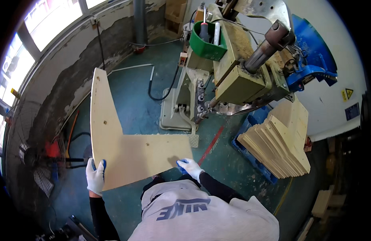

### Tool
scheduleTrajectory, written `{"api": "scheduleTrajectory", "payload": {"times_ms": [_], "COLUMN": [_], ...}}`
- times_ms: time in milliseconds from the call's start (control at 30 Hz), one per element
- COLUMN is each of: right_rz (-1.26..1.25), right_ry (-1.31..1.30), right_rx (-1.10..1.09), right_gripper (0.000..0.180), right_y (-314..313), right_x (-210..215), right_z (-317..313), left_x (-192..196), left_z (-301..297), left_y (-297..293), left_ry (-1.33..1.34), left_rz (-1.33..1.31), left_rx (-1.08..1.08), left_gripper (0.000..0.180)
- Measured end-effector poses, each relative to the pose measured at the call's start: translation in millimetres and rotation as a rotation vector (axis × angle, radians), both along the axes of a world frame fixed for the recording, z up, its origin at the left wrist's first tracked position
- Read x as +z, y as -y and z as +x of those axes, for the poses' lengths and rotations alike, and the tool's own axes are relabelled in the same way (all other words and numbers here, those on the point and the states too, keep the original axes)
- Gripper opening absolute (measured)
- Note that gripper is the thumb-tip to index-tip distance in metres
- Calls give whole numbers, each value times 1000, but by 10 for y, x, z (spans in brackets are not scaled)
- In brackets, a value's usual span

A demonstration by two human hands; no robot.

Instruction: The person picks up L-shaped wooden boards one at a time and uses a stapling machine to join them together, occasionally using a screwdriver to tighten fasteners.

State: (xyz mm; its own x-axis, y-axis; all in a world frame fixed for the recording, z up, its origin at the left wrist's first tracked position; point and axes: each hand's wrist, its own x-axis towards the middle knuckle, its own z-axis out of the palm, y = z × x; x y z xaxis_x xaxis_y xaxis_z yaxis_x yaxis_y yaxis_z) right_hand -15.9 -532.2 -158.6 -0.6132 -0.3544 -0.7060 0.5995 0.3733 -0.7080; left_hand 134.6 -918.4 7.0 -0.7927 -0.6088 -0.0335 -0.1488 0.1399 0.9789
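Between my two hands I hold a large L-shaped plywood panel (129,154) of pale wood, with a few small metal inserts set in its face. My left hand (96,176), in a white glove with blue on the palm side, grips the panel's lower left edge, thumb on top. On the near right corner, my right hand (189,168) in the same kind of glove pinches the edge. The fingers of both hands are partly hidden under the wood. Beyond the panel stands a cream-coloured machine (241,82) with a metal feed track (233,108).
A stack of similar plywood panels (277,140) lies on a blue pallet (249,148) at the right. A green bin (207,45) on the machine holds a screwdriver (204,32). A foot pedal (193,140) sits on the floor. A wire-caged fan (37,156) stands at the left.
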Motion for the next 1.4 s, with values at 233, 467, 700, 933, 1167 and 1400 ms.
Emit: {"api": "scheduleTrajectory", "payload": {"times_ms": [233, 467, 700, 933, 1167, 1400], "right_rz": [-183, 859, 942, 444, -46, 132], "right_ry": [-1368, -1647, -1429, -1820, -1426, -708], "right_rx": [-60, 36, 283, -579, 352, 802], "right_gripper": [25, 38, 44, 27, 37, 39], "right_y": [1102, 1358, 858, 1293, 2235, 2103], "right_x": [2997, 4551, 4234, 4302, 2085, -613], "right_z": [-1157, -2700, -3751, -2992, -1273, -856], "left_x": [-1196, -2243, -2306, -2590, -2425, -2198], "left_z": [-342, -88, 4, 175, 146, -30], "left_y": [527, 570, 755, 968, 878, 765], "left_ry": [325, 662, 690, 571, 671, 675], "left_rz": [-500, -532, -414, -249, -135, -215], "left_rx": [29, 13, 45, 116, 242, 261], "left_gripper": [27, 32, 38, 47, 40, 36]}}
